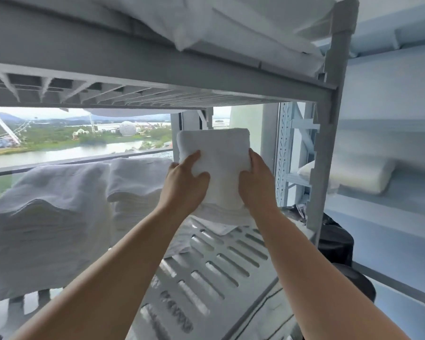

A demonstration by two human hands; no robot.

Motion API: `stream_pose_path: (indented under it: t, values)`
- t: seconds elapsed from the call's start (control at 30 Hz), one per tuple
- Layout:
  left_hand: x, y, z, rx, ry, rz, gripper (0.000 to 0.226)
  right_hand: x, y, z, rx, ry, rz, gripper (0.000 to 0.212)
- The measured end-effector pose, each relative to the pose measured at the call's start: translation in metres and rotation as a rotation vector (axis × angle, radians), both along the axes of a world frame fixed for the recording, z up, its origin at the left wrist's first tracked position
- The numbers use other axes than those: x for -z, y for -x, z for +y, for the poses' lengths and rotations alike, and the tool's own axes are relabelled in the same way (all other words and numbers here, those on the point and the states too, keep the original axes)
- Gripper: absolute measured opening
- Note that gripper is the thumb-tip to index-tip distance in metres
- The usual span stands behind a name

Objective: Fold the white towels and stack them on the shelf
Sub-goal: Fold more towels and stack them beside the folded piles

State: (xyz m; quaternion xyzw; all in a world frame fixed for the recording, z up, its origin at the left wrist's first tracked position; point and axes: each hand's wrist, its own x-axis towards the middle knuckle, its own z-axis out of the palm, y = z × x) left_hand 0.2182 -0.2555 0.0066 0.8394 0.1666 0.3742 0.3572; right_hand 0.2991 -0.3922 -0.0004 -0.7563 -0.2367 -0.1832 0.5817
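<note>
Together, left hand [185,186] and right hand [255,184] around folded white towel [215,147].

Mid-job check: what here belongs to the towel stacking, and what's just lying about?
Part of the job:
folded towel, gripped by left hand and right hand
towel stacks to its left
slotted shelf

Lying about:
pillow on the right-hand rack
black object beside the shelf post
linen on the upper shelf
</note>
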Motion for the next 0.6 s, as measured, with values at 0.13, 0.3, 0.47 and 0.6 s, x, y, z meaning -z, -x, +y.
stream_pose_path:
  t: [0.13, 0.3, 0.47, 0.6]
  values:
    - [-0.011, -0.060, 0.000, -0.072, 0.058, -0.025, 0.059, -0.014, -0.076, 0.005, -0.066, 0.013, -0.038, 0.065]
    - [-0.021, -0.123, -0.003, -0.179, 0.185, -0.047, 0.063, -0.034, -0.166, 0.017, -0.212, 0.066, -0.072, 0.049]
    - [-0.016, -0.161, 0.009, -0.268, 0.352, 0.014, 0.048, -0.030, -0.223, 0.050, -0.380, 0.111, 0.073, 0.035]
    - [0.002, -0.168, 0.013, -0.273, 0.528, 0.139, 0.035, 0.001, -0.251, 0.065, -0.462, 0.252, 0.270, 0.019]
